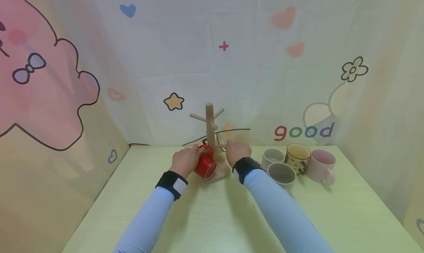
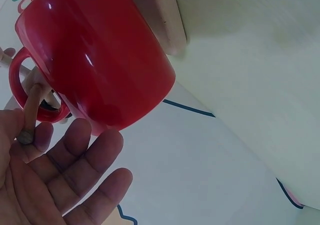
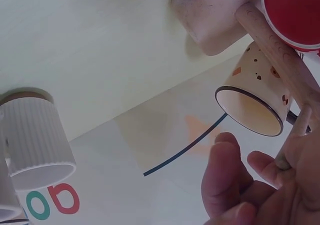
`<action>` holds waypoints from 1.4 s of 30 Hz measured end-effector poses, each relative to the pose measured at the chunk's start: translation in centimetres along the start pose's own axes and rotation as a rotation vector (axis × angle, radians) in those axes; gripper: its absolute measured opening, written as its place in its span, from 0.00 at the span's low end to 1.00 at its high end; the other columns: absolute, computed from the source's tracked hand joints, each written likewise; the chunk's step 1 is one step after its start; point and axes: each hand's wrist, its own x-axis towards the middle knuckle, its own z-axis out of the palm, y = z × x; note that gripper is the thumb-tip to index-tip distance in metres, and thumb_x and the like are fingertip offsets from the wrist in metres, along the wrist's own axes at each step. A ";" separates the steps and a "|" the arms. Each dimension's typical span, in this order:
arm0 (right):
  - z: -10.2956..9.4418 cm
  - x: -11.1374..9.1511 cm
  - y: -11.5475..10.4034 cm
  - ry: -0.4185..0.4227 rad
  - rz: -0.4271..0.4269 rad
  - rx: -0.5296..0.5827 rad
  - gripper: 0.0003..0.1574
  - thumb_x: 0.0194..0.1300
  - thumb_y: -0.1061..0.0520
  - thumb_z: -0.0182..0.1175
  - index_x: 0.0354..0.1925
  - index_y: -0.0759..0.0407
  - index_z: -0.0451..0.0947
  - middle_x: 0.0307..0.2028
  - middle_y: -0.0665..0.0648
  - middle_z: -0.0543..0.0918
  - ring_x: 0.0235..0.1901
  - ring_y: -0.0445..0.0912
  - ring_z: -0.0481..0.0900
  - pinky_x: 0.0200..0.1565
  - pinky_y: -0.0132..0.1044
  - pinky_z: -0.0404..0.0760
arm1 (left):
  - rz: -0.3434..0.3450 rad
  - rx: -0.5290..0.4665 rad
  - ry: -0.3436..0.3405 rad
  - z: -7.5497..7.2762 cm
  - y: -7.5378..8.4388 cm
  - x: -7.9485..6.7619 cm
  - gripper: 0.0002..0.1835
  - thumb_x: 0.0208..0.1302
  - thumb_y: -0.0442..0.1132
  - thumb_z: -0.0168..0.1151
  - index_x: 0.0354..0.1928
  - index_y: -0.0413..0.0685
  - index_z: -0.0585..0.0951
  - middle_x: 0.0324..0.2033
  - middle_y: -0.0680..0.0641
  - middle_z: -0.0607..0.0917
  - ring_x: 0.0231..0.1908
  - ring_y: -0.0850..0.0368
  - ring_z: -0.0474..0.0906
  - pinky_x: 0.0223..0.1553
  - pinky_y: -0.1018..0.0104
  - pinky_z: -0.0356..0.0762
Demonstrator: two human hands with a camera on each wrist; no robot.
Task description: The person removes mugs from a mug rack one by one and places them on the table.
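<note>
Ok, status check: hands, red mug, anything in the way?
Left hand pinches left peg. Red mug looped on it by the handle. Right hand grips right peg. Speckled mug close behind post, might crowd things.

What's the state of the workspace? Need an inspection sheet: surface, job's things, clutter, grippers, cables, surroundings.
Surface: pale table, no spill visible.
Job's things: wooden mug tree upright; red mug tilted, its handle around the left peg; hanging patterned mug tilted behind the post.
Clutter: white mug, grey mug, standing patterned mug and pink mug grouped on the right.
Grippers: bare hands; left hand pinches the left peg's tip, right hand pinches the right peg in its fingers.
Cables: nothing seen.
Surroundings: printed backdrop with hearts, a star and "good".
</note>
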 end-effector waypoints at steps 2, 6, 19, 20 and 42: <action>0.1 0.0 0.2 0.002 0.001 0.007 0.13 0.77 0.49 0.52 0.43 0.58 0.74 0.20 0.55 0.76 0.19 0.48 0.77 0.21 0.44 0.79 | 0.002 0.011 -0.001 0.0 0.1 0.0 0.14 0.77 0.49 0.50 0.50 0.47 0.74 0.27 0.46 0.81 0.27 0.52 0.77 0.30 0.61 0.82; 0.2 -0.1 0.5 -0.010 0.005 0.021 0.14 0.76 0.48 0.52 0.43 0.57 0.74 0.20 0.54 0.76 0.20 0.48 0.78 0.22 0.44 0.79 | 0.002 0.031 -0.001 0.2 0.1 -0.1 0.15 0.77 0.50 0.50 0.51 0.45 0.74 0.23 0.47 0.78 0.24 0.53 0.75 0.26 0.64 0.78; -0.4 -1.0 1.3 0.015 -0.016 0.029 0.10 0.75 0.55 0.53 0.47 0.59 0.75 0.23 0.56 0.79 0.23 0.49 0.81 0.25 0.45 0.81 | -0.030 -0.009 -0.025 0.1 -0.1 -0.3 0.14 0.76 0.47 0.54 0.52 0.45 0.76 0.29 0.48 0.83 0.28 0.53 0.77 0.29 0.63 0.78; -0.5 -1.2 1.3 0.025 -0.014 0.039 0.10 0.75 0.56 0.53 0.48 0.59 0.76 0.24 0.56 0.80 0.25 0.50 0.82 0.26 0.46 0.81 | -0.034 -0.010 -0.026 0.1 -0.2 -0.3 0.14 0.76 0.48 0.54 0.52 0.45 0.76 0.28 0.48 0.82 0.28 0.53 0.77 0.29 0.63 0.78; 1.5 -10.3 1.7 -0.070 -0.002 0.209 0.31 0.68 0.42 0.62 0.58 0.62 0.76 0.43 0.65 0.82 0.39 0.60 0.83 0.38 0.55 0.82 | -0.180 -0.199 -0.025 1.6 -2.0 -3.2 0.25 0.69 0.58 0.59 0.47 0.41 0.75 0.28 0.45 0.80 0.27 0.51 0.75 0.31 0.59 0.79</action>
